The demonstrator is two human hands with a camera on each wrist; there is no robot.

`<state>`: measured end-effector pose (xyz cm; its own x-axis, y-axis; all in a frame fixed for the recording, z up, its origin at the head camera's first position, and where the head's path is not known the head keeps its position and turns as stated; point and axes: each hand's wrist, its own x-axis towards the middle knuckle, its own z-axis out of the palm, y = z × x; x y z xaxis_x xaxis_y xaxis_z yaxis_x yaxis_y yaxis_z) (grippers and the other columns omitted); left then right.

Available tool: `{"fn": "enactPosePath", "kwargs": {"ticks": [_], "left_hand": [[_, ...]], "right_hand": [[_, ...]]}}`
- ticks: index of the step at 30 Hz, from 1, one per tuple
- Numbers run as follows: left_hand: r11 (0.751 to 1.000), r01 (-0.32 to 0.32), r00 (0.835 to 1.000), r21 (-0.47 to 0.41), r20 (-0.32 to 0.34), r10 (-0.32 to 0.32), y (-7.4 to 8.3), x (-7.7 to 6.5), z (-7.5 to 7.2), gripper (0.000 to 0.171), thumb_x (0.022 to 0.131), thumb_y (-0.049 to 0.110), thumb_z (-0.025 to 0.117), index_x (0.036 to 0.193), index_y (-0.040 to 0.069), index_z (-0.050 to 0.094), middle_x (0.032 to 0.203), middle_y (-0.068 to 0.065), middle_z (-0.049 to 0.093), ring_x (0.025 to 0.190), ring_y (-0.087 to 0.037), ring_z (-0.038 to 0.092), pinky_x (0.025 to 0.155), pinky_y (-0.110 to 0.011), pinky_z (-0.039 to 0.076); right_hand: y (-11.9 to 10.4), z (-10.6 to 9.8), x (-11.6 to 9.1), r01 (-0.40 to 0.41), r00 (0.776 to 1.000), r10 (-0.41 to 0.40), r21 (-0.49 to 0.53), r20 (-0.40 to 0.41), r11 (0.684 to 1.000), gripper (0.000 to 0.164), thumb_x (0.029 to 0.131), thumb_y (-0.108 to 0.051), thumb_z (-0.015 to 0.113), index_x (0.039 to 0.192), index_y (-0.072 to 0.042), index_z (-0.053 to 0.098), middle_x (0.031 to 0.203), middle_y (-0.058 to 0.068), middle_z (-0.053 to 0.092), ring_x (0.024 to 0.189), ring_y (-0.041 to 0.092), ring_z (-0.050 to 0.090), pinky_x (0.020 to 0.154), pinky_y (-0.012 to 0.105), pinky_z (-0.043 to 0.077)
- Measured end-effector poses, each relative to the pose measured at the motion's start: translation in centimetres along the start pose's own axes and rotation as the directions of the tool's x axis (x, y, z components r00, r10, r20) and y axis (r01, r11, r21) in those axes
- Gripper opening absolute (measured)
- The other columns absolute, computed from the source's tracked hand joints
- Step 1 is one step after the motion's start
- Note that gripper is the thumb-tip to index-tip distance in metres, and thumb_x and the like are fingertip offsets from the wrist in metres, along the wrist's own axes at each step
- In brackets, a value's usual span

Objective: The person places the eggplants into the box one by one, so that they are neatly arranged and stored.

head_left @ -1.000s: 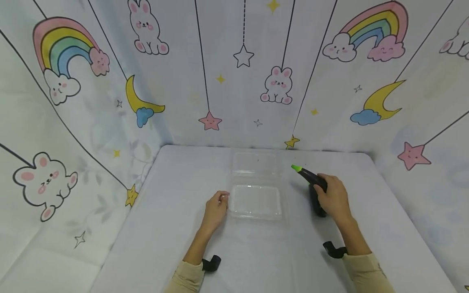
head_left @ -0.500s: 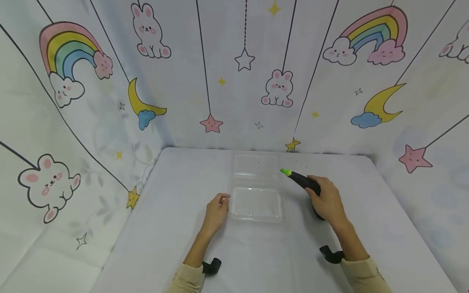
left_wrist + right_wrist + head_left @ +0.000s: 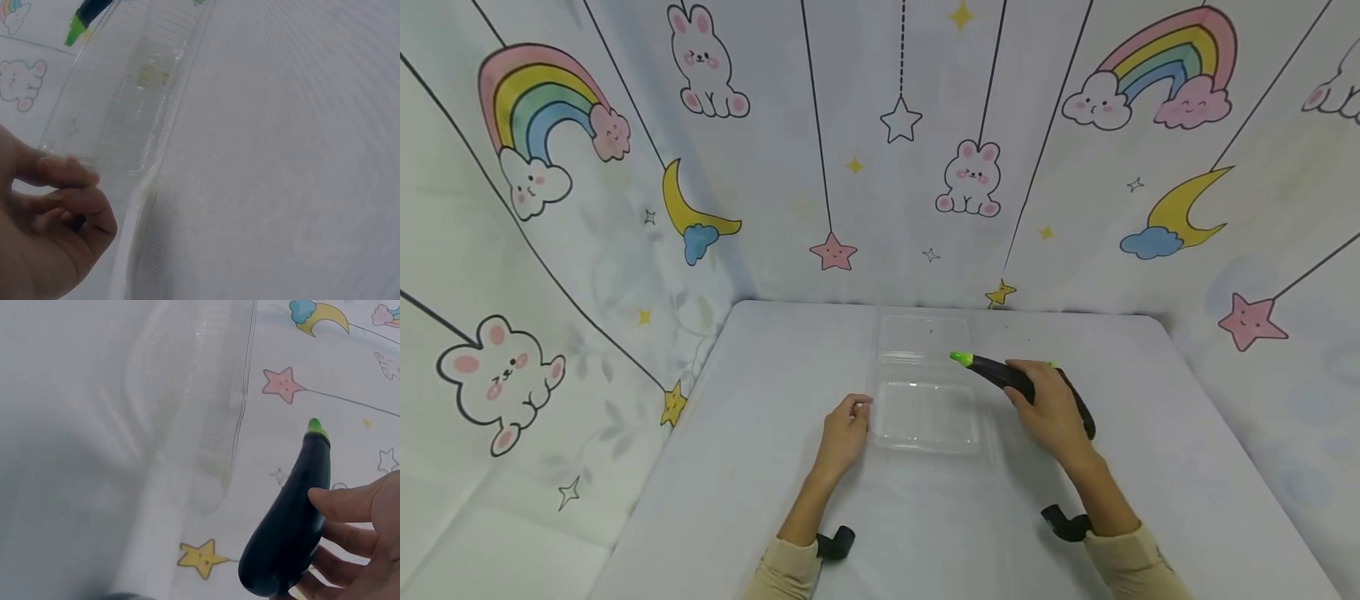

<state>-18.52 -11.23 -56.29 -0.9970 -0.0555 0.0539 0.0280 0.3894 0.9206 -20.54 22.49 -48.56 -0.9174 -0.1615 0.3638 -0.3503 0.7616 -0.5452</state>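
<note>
A clear plastic clamshell box (image 3: 928, 414) lies open on the table, its lid (image 3: 925, 339) folded back toward the wall. My left hand (image 3: 845, 431) pinches the box's left rim between thumb and curled fingers, also visible in the left wrist view. In my right hand (image 3: 1051, 414) is a dark eggplant (image 3: 290, 512) with a bright green stem, held above the table, the stem end over the right side of the box. A second dark eggplant (image 3: 1081, 408) is beyond the right hand, partly hidden by it. The box holds nothing that I can see.
A white cloth covers the table (image 3: 760, 392). Behind it and at both sides stand white curtains (image 3: 880, 192) printed with rabbits, stars, moons and rainbows. Each wrist carries a black camera mount (image 3: 837, 543).
My right hand has carried the eggplant leftward, so its stem now reaches over the box. More of the second eggplant shows behind that hand. The left hand stays at the rim.
</note>
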Motion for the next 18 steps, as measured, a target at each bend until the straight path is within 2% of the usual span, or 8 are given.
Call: {"fn": "enactPosePath", "kwargs": {"ticks": [9, 18], "left_hand": [[1.0, -0.009, 1.0, 0.003, 0.006, 0.009, 0.1, -0.1, 0.0, 0.027, 0.108, 0.016, 0.051, 0.125, 0.001, 0.066, 0.083, -0.009, 0.066, 0.063, -0.013, 0.054, 0.055, -0.023, 0.043], [1.0, 0.005, 1.0, 0.012, -0.004, -0.005, 0.1, -0.2, 0.0, 0.028, 0.108, 0.016, 0.051, 0.125, 0.002, 0.067, 0.083, -0.01, 0.066, 0.064, -0.014, 0.054, 0.055, -0.023, 0.043]], "right_hand": [[-0.8, 1.2, 0.2, 0.003, 0.999, -0.003, -0.009, 0.041, 1.0, 0.044, 0.096, -0.009, 0.075, 0.139, -0.005, 0.062, 0.136, 0.02, 0.061, 0.128, 0.043, 0.056, 0.104, 0.062, 0.043], [-1.6, 2.2, 0.8, -0.034, 0.994, 0.038, -0.036, 0.1, 0.999, 0.046, 0.098, -0.014, 0.074, 0.142, -0.011, 0.061, 0.141, 0.017, 0.058, 0.129, 0.038, 0.054, 0.101, 0.059, 0.047]]}}
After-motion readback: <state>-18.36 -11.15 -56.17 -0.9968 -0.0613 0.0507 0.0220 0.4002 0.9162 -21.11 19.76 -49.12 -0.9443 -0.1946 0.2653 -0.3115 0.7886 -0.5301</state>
